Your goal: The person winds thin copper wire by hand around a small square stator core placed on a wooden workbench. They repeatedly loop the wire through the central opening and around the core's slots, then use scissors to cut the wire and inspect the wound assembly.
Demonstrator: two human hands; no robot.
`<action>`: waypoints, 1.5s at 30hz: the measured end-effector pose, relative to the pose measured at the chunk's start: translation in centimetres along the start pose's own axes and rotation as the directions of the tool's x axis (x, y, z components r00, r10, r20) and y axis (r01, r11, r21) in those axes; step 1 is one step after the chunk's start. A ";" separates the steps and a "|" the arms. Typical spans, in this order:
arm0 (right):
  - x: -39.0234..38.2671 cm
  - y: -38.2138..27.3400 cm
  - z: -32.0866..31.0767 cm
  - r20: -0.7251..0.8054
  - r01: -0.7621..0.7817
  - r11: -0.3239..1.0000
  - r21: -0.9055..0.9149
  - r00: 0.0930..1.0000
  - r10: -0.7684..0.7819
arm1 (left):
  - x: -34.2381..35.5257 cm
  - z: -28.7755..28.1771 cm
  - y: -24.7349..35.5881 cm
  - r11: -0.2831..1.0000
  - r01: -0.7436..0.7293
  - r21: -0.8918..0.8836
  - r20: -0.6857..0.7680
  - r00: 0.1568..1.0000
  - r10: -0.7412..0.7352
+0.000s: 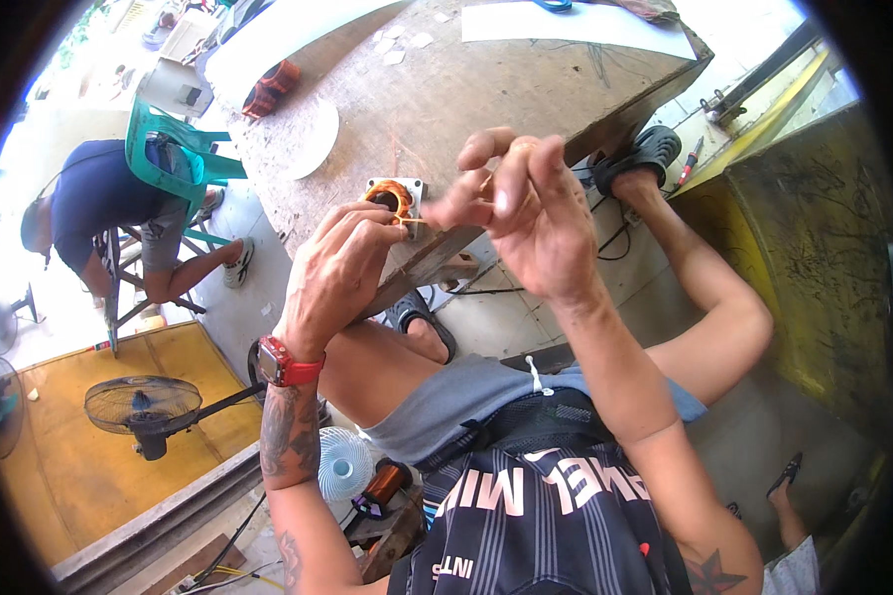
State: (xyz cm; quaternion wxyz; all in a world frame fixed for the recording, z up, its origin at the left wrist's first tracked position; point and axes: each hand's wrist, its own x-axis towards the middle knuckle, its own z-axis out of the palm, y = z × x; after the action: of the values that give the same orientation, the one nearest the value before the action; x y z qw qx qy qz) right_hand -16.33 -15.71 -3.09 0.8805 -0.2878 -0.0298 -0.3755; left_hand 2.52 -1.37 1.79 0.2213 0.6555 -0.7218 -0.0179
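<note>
A small motor stator (pixel 392 196) with orange copper windings and a pale square frame rests near the front edge of the wooden table. My left hand (pixel 339 260) is closed at its near side, fingertips pinched against the windings. A short, thin orange strand (pixel 413 221) sticks out from there toward the right. Raised just right of the stator is my right hand (pixel 536 213), its fingers partly curled. Motion smears its thumb and fingertips, so whether they grip the strand cannot be made out. A red watch (pixel 286 364) is on my left wrist.
Across the table (pixel 446 89) lie another wound stator (pixel 271 89), a white disc (pixel 313 139), paper scraps and a white sheet (pixel 575 32). A fan (pixel 141 407) stands left. A copper wire spool (pixel 382 486) sits below. Another person bends beside a green chair (pixel 154 149).
</note>
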 end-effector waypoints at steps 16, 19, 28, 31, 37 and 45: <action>0.1 0.8 2.2 -0.360 -0.449 0.305 -0.840 0.882 0.304 | -1.0 1.2 -0.8 0.972 0.145 -0.183 -0.124 0.978 -0.170; 0.5 1.1 2.4 -0.375 -0.466 0.300 -0.832 0.872 0.314 | -1.0 1.1 -0.5 0.955 0.201 -0.218 -0.106 0.968 -0.228; 1.7 1.2 1.2 -0.402 -0.512 0.219 -0.830 0.823 0.401 | -0.8 1.8 -0.6 0.932 0.228 -0.282 -0.154 0.948 -0.278; 2.1 1.5 1.2 -0.383 -0.487 0.201 -0.850 0.833 0.400 | -0.9 1.9 -1.0 0.942 0.185 -0.278 -0.173 0.956 -0.239; 2.3 0.7 1.7 -0.359 -0.448 0.177 -0.877 0.853 0.379 | -0.7 1.9 -0.4 0.923 0.238 -0.302 -0.165 0.941 -0.296; 1.7 0.1 1.7 -0.340 -0.453 0.241 -0.858 0.853 0.396 | -0.2 0.8 -0.7 0.959 0.172 -0.227 -0.078 0.978 -0.194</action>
State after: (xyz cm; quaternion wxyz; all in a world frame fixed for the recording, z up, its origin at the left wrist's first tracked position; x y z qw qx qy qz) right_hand -14.79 -15.83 -1.23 0.6358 -0.7126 0.2850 -0.0823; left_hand 2.90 -1.52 0.81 0.3252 0.6911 -0.6399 -0.0850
